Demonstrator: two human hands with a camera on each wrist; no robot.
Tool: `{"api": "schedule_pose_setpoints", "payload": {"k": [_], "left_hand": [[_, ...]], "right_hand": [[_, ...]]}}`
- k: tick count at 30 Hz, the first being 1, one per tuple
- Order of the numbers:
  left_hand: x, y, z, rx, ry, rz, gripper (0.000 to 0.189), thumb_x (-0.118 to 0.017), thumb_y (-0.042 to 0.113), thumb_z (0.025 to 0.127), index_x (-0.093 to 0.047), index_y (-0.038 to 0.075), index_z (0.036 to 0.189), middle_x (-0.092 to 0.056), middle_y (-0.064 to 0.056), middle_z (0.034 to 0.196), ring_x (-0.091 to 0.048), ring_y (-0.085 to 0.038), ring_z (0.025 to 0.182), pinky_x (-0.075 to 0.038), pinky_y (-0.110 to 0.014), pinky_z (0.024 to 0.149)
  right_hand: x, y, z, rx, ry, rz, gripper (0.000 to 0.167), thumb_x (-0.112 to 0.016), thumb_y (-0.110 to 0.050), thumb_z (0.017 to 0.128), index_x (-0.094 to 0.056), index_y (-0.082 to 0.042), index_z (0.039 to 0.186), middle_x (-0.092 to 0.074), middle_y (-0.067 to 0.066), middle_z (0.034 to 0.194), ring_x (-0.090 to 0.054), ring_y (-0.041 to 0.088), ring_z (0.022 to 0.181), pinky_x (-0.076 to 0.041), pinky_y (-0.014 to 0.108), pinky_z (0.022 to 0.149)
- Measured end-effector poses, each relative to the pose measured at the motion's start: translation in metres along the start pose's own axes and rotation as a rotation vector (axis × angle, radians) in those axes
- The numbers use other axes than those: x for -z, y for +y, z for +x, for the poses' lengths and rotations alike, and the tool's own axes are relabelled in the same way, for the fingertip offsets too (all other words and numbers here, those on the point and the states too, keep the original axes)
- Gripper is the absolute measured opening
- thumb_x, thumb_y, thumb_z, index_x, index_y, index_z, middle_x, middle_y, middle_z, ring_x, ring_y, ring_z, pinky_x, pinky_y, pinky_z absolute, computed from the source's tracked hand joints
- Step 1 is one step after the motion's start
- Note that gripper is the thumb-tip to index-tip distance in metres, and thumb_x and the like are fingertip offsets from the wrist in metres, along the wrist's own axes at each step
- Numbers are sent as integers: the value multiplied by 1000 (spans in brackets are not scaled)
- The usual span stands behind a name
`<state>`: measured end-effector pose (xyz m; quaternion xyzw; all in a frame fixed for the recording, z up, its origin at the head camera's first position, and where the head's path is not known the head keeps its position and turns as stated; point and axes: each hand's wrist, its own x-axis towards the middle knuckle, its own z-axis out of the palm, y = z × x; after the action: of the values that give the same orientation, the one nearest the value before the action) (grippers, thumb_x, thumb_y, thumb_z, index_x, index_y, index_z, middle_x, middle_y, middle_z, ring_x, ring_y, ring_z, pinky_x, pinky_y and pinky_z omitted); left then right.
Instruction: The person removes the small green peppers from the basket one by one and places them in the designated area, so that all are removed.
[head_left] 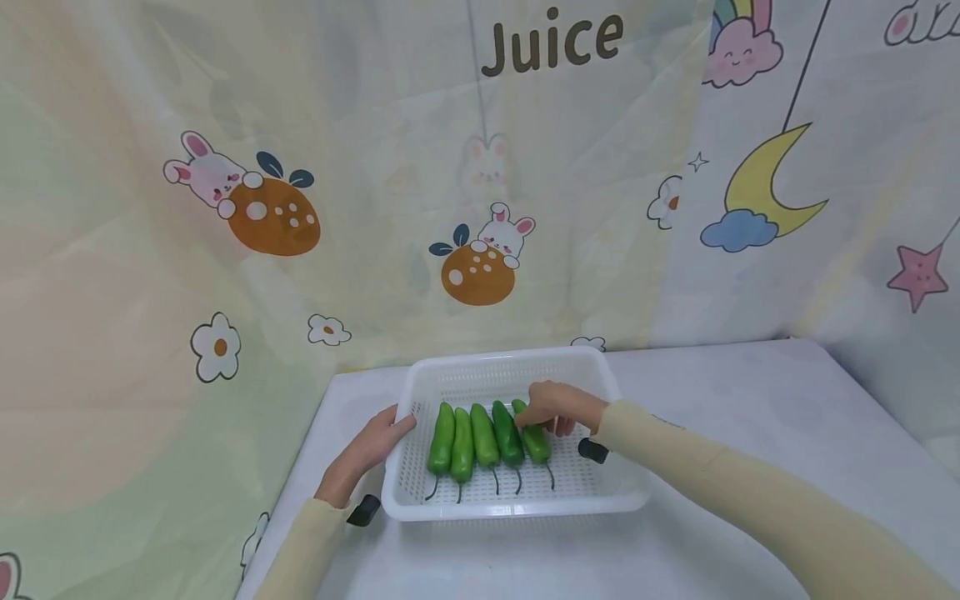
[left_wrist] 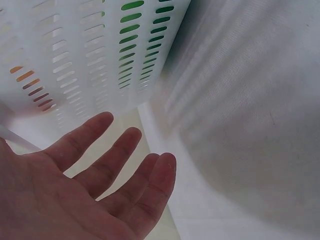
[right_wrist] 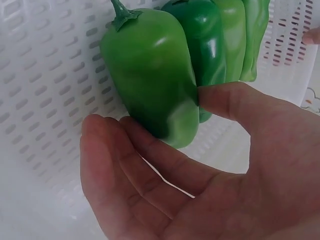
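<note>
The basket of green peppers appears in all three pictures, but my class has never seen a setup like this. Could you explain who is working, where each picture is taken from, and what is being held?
There is no machine here: a person works with two bare hands. The wide picture comes from a camera worn on the head, looking forward and down. The other two come from cameras on the left and right wrists, each looking at that hand's work.

On the white table stands a white basket with five green peppers in a row, stems towards the person. The left hand holds the basket's left side, thumb over the rim. The right hand pinches the rightmost pepper between thumb and finger.
</note>
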<state>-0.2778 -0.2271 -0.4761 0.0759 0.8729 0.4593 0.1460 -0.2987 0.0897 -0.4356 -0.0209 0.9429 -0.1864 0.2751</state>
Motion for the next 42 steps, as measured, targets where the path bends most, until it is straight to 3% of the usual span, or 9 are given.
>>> {"api": "schedule_pose_setpoints", "payload": {"k": [8, 21, 29, 42], "left_hand": [[-1, 0, 0, 6, 21, 2, 50, -42, 28, 106, -40, 6, 151, -73, -16, 109, -76, -28, 80, -65, -39, 63], [-3, 0, 3, 61, 33, 24, 54, -43, 32, 104, -37, 8, 152, -74, -12, 106, -76, -25, 78, -64, -38, 65], [-3, 2, 0, 51, 36, 12, 52, -42, 29, 104, -39, 8, 152, -74, -13, 108, -76, -25, 80, -64, -39, 66], [-4, 1, 1, 40, 49, 1, 53, -42, 28, 104, -37, 6, 152, -73, -14, 111, -76, -25, 80, -65, -39, 66]], "right_hand": [[2, 9, 1, 15, -26, 35, 35, -67, -43, 91, -62, -8, 88, -69, 13, 90, -70, 24, 74, -63, 34, 66], [8, 14, -1, 13, -41, 75, 34, -67, -40, 89, -64, -7, 89, -71, 16, 93, -72, 26, 76, -64, 35, 69], [14, 16, -2, 26, -46, 83, 37, -67, -44, 90, -63, -8, 93, -71, 15, 93, -72, 26, 77, -63, 34, 68], [33, 16, -21, 58, -97, 141, 35, -63, -43, 90, -66, -8, 90, -72, 20, 108, -68, 20, 70, -63, 32, 71]]}}
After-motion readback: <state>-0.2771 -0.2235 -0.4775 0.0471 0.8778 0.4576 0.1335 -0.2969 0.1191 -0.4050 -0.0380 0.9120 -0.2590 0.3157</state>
